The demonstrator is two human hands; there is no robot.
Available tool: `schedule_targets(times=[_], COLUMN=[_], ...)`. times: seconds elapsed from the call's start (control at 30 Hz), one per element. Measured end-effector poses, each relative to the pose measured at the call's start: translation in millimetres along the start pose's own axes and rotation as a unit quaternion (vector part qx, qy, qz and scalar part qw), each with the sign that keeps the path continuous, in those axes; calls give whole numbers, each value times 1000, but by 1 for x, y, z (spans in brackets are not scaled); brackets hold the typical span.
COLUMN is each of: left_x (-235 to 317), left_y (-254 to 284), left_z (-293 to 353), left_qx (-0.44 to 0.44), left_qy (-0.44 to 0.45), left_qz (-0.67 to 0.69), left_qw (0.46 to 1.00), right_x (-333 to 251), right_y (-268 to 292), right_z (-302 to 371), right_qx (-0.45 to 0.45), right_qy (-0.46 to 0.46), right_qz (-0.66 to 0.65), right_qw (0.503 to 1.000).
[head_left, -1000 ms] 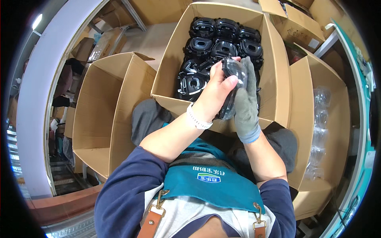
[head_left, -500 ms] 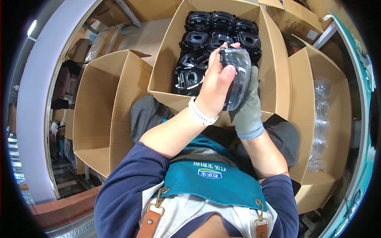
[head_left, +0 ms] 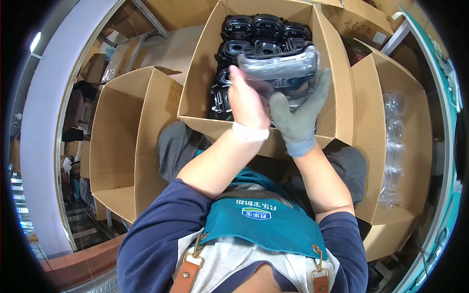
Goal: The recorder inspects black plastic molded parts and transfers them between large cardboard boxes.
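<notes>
Over a large open carton (head_left: 338,93), a clear, curved plastic housing with a black rim (head_left: 286,67) is held between my two hands. It is smeared by motion, and its exact kind cannot be made out. My bare left hand (head_left: 247,103), a white band at its wrist, presses on the housing's left side. A grey glove covers my right hand (head_left: 297,116), which cups the housing from below and the right, thumb and fingers spread around it. Rows of black, glossy moulded parts (head_left: 239,28) fill the carton beneath, some hidden by the housing.
To the left stands an open brown carton (head_left: 116,141). Another carton (head_left: 410,146) on the right contains a row of clear plastic pieces (head_left: 394,132). A closed carton (head_left: 359,22) lies at the back right. A teal-edged frame (head_left: 442,73) runs along the right side.
The housing has turned from upright to lying crosswise above the carton. My left hand has shifted left along it, and my right thumb has come round into view.
</notes>
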State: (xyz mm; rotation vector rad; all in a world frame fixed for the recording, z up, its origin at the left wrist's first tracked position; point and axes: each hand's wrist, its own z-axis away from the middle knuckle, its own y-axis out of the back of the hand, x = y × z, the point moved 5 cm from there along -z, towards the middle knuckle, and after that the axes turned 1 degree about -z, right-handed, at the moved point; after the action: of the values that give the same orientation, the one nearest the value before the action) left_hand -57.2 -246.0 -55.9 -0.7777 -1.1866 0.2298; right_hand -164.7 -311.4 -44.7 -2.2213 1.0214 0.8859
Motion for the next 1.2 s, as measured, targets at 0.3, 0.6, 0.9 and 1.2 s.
schedule_targets(times=[0.3,0.6,0.9,1.2], left_x=[5,20,24,25], left_y=[14,12,36,37], left_z=[-37,-38,-32,-46], left_qx=[-78,-102,-152,-139], left_qy=[114,81,-25,32], left_qz=[136,152,91,103], left_qw=[981,980,984,984], right_x=[-4,9,-20,-8], right_y=[0,-4,14,6], right_z=[1,8,0,8], right_qx=[-76,-88,-118,-128], right_qy=[-138,-164,-60,-377], right_qz=[57,35,75,-209], right_qw=[986,982,988,893])
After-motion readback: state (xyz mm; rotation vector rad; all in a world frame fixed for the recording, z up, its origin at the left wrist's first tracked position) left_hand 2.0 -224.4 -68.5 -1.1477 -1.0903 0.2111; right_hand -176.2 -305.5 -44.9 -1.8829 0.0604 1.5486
